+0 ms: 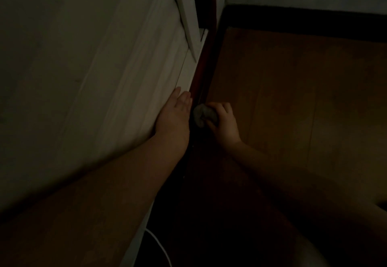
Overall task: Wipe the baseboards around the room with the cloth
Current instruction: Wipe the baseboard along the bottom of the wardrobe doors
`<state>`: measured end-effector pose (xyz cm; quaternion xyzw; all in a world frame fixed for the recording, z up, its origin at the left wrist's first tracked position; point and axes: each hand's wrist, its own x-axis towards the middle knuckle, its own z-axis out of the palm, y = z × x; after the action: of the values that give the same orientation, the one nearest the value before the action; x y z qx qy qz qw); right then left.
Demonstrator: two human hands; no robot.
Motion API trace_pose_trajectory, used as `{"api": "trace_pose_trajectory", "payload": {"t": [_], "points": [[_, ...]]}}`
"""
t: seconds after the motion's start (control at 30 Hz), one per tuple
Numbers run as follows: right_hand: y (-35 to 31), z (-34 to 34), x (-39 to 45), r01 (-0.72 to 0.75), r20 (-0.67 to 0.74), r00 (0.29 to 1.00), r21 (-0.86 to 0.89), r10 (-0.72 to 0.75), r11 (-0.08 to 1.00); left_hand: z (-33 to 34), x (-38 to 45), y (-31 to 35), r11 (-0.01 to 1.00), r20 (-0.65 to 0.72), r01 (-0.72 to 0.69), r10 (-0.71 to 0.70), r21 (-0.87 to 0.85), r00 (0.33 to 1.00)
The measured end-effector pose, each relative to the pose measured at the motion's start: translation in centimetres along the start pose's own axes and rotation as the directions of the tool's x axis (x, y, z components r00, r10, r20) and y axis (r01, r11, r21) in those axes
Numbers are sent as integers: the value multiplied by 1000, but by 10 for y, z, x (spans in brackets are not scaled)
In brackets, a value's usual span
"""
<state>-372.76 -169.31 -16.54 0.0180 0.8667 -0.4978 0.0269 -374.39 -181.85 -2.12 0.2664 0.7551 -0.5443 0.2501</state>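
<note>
Your biggest risk is the gloom: along the dark baseboard running up the frame's centre you may miss stretches. Your left hand, fingers flat, braces on the white wall. Your right hand clenches the cloth at centre; contact with the board is hidden.

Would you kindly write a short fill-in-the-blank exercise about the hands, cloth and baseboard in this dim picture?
1. The cloth is gripped by the ____ hand.
2. The left hand rests with straight fingers against the ____.
3. The cloth is pressed to the dark ____ where wall meets floor.
4. The floor is made of ____.

Missing words: right; wall; baseboard; wood
</note>
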Motion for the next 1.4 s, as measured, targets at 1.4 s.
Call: {"api": "trace_pose_trajectory", "payload": {"t": [1.4], "points": [[-6, -56, 150, -162, -96, 984, -102, 152, 982, 10, 0, 3, 998, -27, -45, 46, 31, 999]]}}
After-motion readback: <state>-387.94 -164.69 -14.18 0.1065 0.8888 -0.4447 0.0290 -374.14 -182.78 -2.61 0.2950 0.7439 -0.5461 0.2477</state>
